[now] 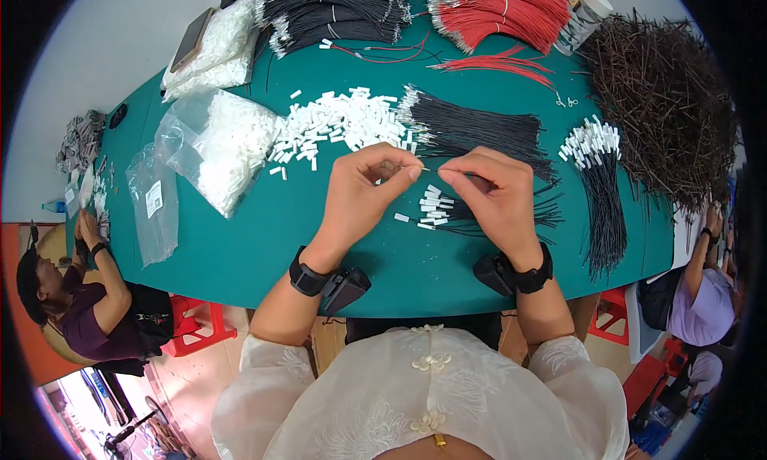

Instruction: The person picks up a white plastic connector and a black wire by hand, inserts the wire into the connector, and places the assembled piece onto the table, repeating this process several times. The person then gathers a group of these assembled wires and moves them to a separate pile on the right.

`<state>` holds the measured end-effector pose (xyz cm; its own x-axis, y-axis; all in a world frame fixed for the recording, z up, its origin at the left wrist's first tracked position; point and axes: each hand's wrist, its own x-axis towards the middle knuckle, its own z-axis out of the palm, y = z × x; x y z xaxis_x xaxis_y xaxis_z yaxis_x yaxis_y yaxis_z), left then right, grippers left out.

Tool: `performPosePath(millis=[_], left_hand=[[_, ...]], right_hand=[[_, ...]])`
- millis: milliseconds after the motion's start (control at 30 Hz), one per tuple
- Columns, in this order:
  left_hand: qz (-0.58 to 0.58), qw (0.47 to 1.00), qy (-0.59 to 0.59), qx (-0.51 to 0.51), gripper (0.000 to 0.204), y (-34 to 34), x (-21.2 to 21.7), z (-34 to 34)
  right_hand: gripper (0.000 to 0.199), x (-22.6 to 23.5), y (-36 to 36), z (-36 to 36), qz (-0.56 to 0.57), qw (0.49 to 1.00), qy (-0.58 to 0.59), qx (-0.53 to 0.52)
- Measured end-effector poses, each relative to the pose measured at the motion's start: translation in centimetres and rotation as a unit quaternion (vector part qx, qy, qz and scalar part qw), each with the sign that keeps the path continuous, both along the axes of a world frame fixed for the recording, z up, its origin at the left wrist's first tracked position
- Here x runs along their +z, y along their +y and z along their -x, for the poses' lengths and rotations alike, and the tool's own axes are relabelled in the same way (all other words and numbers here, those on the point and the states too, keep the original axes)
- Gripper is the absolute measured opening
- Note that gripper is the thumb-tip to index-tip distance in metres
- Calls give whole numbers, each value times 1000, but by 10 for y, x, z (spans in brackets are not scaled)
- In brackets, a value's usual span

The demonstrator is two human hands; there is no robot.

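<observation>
Starting at the left, there's a clear bag of white plastic housings [228, 144] spilling into a loose pile [339, 123] on the green table [240, 252]. The left hand [363, 192] is pinched shut on something tiny, looks like one white housing, though it's too small to be sure. Just beside it the right hand [491, 192] is also closed in a pinch, on the end of a thin black wire [479, 175]. The fingertips nearly meet above the table (right over a small batch of finished leads [435, 208]). That wire looks light and floppy, so I'd grip close to the tip. Farther right lies a capped black bundle [599, 188].
</observation>
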<state>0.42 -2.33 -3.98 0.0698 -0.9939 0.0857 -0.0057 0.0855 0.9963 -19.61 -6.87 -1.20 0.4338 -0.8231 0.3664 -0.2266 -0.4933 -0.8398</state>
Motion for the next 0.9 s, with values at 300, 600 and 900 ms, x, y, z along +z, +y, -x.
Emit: performPosePath(millis=[300, 600, 900], left_hand=[[-66, 991, 115, -2, 19, -1, 5, -2], [-70, 989, 132, -7, 19, -2, 6, -2], [-80, 990, 116, -14, 19, -2, 5, -6]], right_hand=[[7, 3, -1, 2, 5, 999, 9, -50], [7, 3, -2, 2, -5, 999, 11, -30], [7, 2, -2, 1, -7, 999, -5, -33]])
